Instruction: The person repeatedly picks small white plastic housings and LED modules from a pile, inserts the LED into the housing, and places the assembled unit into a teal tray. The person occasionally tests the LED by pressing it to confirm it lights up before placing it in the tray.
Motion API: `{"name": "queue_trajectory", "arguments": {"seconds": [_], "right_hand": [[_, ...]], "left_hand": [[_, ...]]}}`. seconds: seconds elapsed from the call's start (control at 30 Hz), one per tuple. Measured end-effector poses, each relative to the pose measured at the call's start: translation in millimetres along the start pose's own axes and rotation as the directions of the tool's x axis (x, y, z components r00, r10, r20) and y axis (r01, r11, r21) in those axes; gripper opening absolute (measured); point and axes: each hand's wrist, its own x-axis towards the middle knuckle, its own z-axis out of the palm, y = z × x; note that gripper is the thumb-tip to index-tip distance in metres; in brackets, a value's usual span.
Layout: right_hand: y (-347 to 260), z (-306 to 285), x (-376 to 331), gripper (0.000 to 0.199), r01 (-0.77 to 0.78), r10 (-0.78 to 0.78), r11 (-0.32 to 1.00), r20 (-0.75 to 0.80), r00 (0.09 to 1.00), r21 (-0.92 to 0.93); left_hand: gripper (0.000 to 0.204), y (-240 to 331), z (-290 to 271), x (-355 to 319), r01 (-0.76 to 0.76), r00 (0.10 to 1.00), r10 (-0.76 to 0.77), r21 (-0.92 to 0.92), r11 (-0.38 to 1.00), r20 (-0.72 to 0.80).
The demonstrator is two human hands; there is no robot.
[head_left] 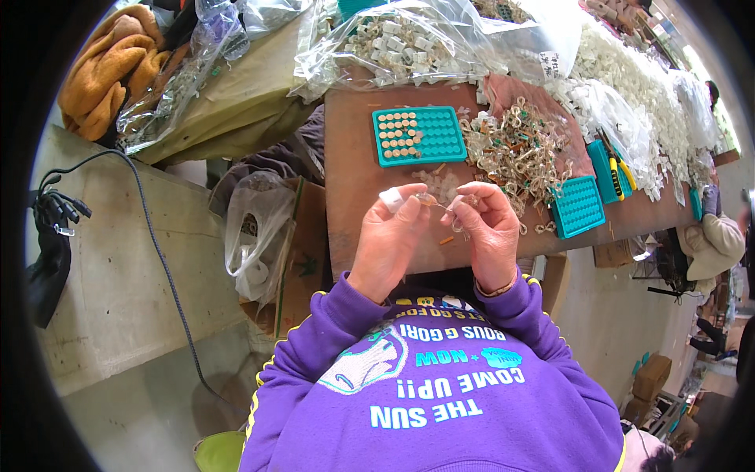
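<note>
Small clear piece, up off the bench, on the near side of the tray. A thin strand runs across the gap between the two pinches; whether it is all one part or two being joined, I can't tell from here.

Left hand: thumb and forefinger pinched narrow on the piece's left end, white wrap on the finger. Right hand: likewise narrow, gripping the other end, a small loop hanging below its fingertips.

Handling, my judgement: left pinch best held firm as the anchor, right making the small turns. Grip close to the strand, not out at the tips, so nothing twists loose. Pull gently; a thing this fine could bend or spring away. Working low over the bench would make a drop easy to recover.

Tray itself: pale discs in rows on its left part, bare cells on the right. Loose clear bits just on its near side, by the fingertips. Right of it, the heap of looped pieces; farther right, a second tray and pliers. Beyond it, an open bag of whitish parts.
</note>
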Motion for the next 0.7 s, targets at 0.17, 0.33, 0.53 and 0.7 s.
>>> {"name": "queue_trajectory", "arguments": {"seconds": [0.17, 0.33, 0.53, 0.7], "right_hand": [[-2, 4, -8, 0.018, 0.057, -0.057, 0.989, 0.001, 0.998, -0.137], [-7, 4, -10, 0.017, 0.213, -0.202, 0.879, 0.070, 0.977, -0.427], [-20, 2, 2, 0.024, 0.465, -0.498, 0.532, 0.183, 0.848, -0.708], [-18, 8, 9, 0.024, 0.632, -0.508, 0.335, 0.431, 0.746, -0.698]], "left_hand": [[0.020, 8, -3, 0, -0.171, 0.983, 0.183, 0.312, 0.935, -0.008], [0.017, 12, 2, 0, -0.200, 0.973, 0.228, 0.386, 0.901, -0.028], [0.016, 18, 7, -2, -0.230, 0.963, 0.267, 0.599, 0.767, 0.027], [0.015, 10, 8, -2, -0.201, 0.968, 0.249, 0.581, 0.789, -0.003]]}}
